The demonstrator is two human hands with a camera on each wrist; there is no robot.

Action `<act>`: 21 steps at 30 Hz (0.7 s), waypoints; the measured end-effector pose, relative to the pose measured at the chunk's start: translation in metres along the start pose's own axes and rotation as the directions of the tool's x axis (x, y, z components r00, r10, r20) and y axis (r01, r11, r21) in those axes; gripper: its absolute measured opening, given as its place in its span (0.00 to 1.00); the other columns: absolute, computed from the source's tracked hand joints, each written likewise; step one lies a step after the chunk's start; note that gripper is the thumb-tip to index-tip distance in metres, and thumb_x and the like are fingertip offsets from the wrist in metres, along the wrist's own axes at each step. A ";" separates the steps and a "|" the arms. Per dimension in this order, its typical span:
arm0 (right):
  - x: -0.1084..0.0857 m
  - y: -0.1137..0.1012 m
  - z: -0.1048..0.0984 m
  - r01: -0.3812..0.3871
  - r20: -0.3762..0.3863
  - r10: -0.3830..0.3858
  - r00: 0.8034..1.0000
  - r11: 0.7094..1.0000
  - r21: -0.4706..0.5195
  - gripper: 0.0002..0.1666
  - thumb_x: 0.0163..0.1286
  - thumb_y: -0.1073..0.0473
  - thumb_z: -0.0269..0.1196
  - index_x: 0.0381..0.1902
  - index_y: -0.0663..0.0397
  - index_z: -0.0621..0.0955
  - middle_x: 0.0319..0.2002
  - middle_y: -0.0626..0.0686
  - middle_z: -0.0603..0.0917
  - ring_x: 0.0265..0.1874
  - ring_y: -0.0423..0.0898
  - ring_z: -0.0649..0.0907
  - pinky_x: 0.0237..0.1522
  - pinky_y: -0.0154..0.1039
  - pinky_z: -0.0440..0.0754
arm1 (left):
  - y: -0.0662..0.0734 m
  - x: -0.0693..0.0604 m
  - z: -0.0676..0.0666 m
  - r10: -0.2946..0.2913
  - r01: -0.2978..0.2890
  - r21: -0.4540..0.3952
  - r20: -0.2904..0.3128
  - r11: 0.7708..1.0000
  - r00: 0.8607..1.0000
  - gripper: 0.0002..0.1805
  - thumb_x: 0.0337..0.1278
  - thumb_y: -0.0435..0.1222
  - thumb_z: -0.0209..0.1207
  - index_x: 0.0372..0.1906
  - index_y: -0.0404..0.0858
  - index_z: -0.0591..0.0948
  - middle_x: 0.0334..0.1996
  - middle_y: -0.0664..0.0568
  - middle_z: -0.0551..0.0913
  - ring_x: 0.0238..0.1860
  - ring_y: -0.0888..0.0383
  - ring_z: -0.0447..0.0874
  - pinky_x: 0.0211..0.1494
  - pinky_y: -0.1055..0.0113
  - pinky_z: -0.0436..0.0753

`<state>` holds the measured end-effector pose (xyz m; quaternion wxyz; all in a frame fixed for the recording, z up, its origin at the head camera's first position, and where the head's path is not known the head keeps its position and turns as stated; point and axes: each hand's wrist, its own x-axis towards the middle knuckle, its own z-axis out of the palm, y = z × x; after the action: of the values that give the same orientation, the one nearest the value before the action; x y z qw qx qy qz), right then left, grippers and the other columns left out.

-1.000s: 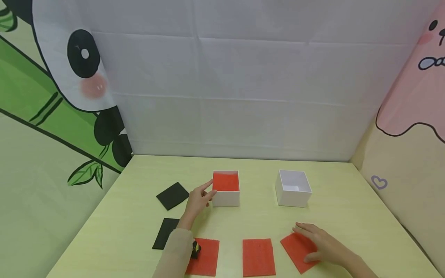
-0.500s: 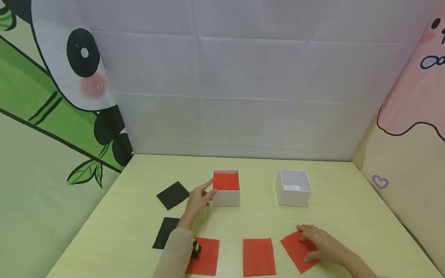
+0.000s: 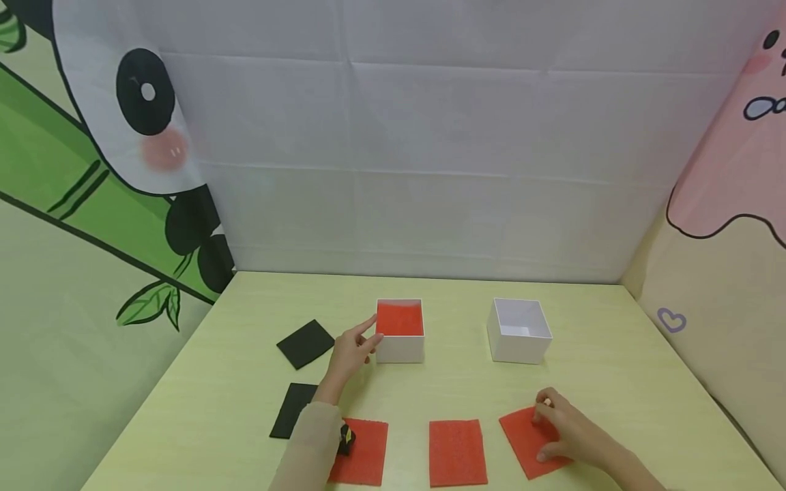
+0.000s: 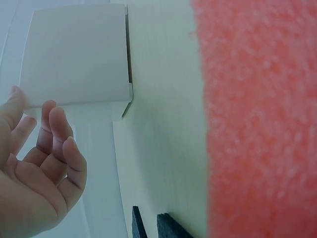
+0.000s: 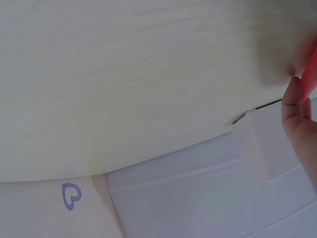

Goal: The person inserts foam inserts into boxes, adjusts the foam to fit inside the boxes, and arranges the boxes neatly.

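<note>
My left hand [image 3: 350, 353] touches the left side and near corner of a white box [image 3: 399, 350], which has a red sheet [image 3: 399, 319] inside. In the left wrist view my left hand [image 4: 39, 173] has its thumb and fingertips against the edge of the box [image 4: 77, 54], other fingers loosely bent. My right hand [image 3: 571, 429] grips a tilted red foam sheet [image 3: 522, 436] at the front right, fingers bent over it and thumb on its near side. The right wrist view shows my right hand [image 5: 302, 129] with fingertips at the red sheet [image 5: 309, 77].
A second white box [image 3: 520, 348] stands at the back right, with nothing visible inside. Two black sheets [image 3: 305, 344] lie at the left, one partly behind my left arm. Red sheets [image 3: 457, 453] lie along the front, one [image 3: 368, 453] partly under my left forearm.
My right fingers have curled in over the tilted red sheet, and that sheet has shifted slightly right and up. The left hand has stayed at the box.
</note>
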<state>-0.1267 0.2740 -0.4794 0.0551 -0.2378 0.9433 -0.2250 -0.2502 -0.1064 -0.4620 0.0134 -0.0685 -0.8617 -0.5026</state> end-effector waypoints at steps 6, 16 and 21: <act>-0.002 -0.005 0.001 -0.146 -0.045 0.150 0.988 0.987 0.068 0.22 0.35 0.55 0.75 0.29 0.50 0.76 0.43 0.63 0.65 0.36 0.52 0.73 0.38 0.44 0.74 | -0.001 0.001 0.000 0.000 0.000 0.003 0.000 1.000 1.000 0.28 0.55 0.42 0.58 0.62 0.44 0.68 0.18 0.50 0.74 0.15 0.57 0.70 0.21 0.67 0.68; -0.006 0.001 -0.011 -0.165 -0.060 0.173 0.983 0.979 0.122 0.11 0.43 0.72 0.68 0.28 0.58 0.82 0.29 0.49 0.79 0.28 0.44 0.73 0.29 0.35 0.72 | 0.001 0.000 0.000 -0.018 0.018 0.007 0.002 1.000 1.000 0.28 0.54 0.42 0.58 0.62 0.45 0.68 0.19 0.50 0.75 0.16 0.57 0.69 0.21 0.69 0.68; -0.011 0.001 -0.019 -0.214 -0.011 0.230 0.973 0.918 0.334 0.12 0.51 0.74 0.62 0.37 0.69 0.80 0.33 0.57 0.78 0.23 0.44 0.75 0.20 0.36 0.75 | 0.001 0.000 -0.001 -0.008 0.008 0.011 0.001 1.000 1.000 0.28 0.54 0.42 0.58 0.62 0.45 0.69 0.20 0.47 0.76 0.15 0.58 0.69 0.20 0.69 0.66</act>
<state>-0.1219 0.2876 -0.4634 0.0956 -0.1109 0.9141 -0.3782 -0.2499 -0.1073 -0.4608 0.0115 -0.0652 -0.8647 -0.4979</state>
